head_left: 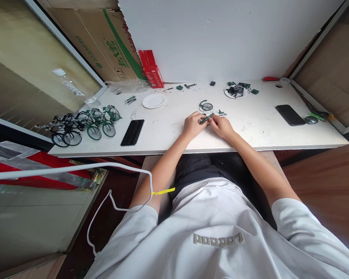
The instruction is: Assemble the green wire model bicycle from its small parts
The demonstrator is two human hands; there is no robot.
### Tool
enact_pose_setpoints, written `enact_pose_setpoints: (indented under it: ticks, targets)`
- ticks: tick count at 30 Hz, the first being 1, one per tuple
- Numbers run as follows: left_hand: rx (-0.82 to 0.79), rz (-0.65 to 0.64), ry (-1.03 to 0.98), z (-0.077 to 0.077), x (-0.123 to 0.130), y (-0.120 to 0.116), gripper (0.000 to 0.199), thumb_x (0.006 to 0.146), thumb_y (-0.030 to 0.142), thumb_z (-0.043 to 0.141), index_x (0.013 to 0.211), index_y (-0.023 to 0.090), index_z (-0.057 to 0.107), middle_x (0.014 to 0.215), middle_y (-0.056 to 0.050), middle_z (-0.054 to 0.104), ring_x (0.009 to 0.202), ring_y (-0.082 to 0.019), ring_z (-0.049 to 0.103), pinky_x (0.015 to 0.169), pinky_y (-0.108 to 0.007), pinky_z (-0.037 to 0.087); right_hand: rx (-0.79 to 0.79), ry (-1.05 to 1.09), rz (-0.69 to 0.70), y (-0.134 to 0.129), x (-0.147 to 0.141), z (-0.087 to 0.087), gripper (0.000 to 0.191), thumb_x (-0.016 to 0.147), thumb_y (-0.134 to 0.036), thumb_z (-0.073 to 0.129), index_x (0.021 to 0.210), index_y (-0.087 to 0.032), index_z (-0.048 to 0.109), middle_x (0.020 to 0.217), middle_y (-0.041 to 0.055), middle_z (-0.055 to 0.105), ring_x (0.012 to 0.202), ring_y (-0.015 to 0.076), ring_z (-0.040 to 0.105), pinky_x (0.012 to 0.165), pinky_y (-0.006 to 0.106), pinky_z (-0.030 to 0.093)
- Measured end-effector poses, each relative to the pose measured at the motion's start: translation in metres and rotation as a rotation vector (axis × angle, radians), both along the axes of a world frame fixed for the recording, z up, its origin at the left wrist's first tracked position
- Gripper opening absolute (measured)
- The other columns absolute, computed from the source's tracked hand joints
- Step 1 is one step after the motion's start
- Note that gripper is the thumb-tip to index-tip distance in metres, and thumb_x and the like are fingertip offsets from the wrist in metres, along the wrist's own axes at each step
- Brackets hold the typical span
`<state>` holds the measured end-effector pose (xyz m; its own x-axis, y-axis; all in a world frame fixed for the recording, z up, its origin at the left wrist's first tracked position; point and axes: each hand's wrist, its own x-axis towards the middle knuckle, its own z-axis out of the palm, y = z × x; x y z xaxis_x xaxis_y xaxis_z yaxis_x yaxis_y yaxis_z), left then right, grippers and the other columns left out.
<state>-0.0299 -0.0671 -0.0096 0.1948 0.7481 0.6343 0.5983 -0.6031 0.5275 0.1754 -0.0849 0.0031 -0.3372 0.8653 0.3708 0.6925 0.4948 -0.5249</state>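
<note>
Close together over the middle of the white table [168,133], my two hands hold one small dark green part [207,118]. My left hand [193,124] has its fingers closed round the left end of it. The fingertips of my right hand [222,126] pinch its right end. Just beyond my hands lies a small wheel [206,106] with a curved green piece beside it. Small green bits [222,112] lie right behind my right hand. Several finished-looking miniature bicycles, black ones [72,137] and green ones [108,129], stand at the table's left end.
A black phone [132,132] and a white plate [154,101] lie left of my hands. Right of them are a plate of black parts [235,91], another phone [290,115] and a round grey object [311,119]. A red box [151,69] stands behind; a white cable [104,164] crosses lower left.
</note>
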Motion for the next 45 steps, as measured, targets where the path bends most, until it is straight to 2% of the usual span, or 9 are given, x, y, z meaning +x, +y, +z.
enact_pose_setpoints:
  ticks: [11, 19, 26, 37, 45]
  targets:
    - [-0.001, 0.004, 0.008, 0.0002, -0.0005, 0.0, 0.004, 0.094, 0.023, 0.083, 0.098, 0.021, 0.085, 0.095, -0.007, 0.079, 0.074, -0.018, 0.067, 0.074, -0.032, 0.054, -0.007, -0.013, -0.035, 0.001, 0.0, -0.0012, 0.05, 0.116, -0.062, 0.036, 0.094, -0.026, 0.062, 0.073, 0.0076, 0.066, 0.066, 0.0262, 0.055, 0.068, 0.036, 0.033]
    - [-0.007, -0.004, 0.001, -0.0013, -0.001, 0.0017, 0.008, 0.091, 0.018, 0.084, 0.098, 0.02, 0.085, 0.096, -0.006, 0.08, 0.076, -0.019, 0.069, 0.076, -0.032, 0.054, -0.012, 0.038, -0.012, -0.0002, -0.0007, -0.0007, 0.035, 0.11, -0.057, 0.051, 0.104, -0.024, 0.063, 0.07, 0.0023, 0.064, 0.062, 0.0219, 0.053, 0.069, 0.034, 0.036]
    - [0.009, -0.013, -0.009, -0.0026, -0.0012, 0.0019, 0.006, 0.092, 0.021, 0.084, 0.098, 0.02, 0.086, 0.095, -0.007, 0.081, 0.074, -0.018, 0.069, 0.074, -0.032, 0.054, -0.008, 0.023, 0.005, -0.001, -0.0006, 0.0009, 0.034, 0.11, -0.052, 0.044, 0.095, -0.025, 0.06, 0.071, 0.0048, 0.064, 0.064, 0.0242, 0.054, 0.069, 0.035, 0.035]
    - [-0.001, -0.013, 0.009, -0.0002, -0.0015, 0.0012, 0.005, 0.094, 0.024, 0.083, 0.098, 0.022, 0.085, 0.095, -0.007, 0.081, 0.075, -0.019, 0.069, 0.074, -0.032, 0.054, -0.016, 0.009, -0.036, -0.0022, -0.002, 0.0029, 0.039, 0.11, -0.056, 0.041, 0.085, -0.027, 0.051, 0.071, 0.0066, 0.064, 0.064, 0.0242, 0.053, 0.067, 0.036, 0.033]
    - [-0.033, -0.008, 0.004, 0.0028, -0.0006, -0.0016, 0.004, 0.093, 0.024, 0.082, 0.096, 0.022, 0.084, 0.096, -0.007, 0.081, 0.075, -0.02, 0.068, 0.075, -0.034, 0.055, -0.023, 0.01, -0.029, -0.0041, -0.0019, 0.0046, 0.04, 0.111, -0.056, 0.043, 0.093, -0.026, 0.06, 0.072, 0.0068, 0.067, 0.066, 0.0251, 0.056, 0.068, 0.036, 0.036]
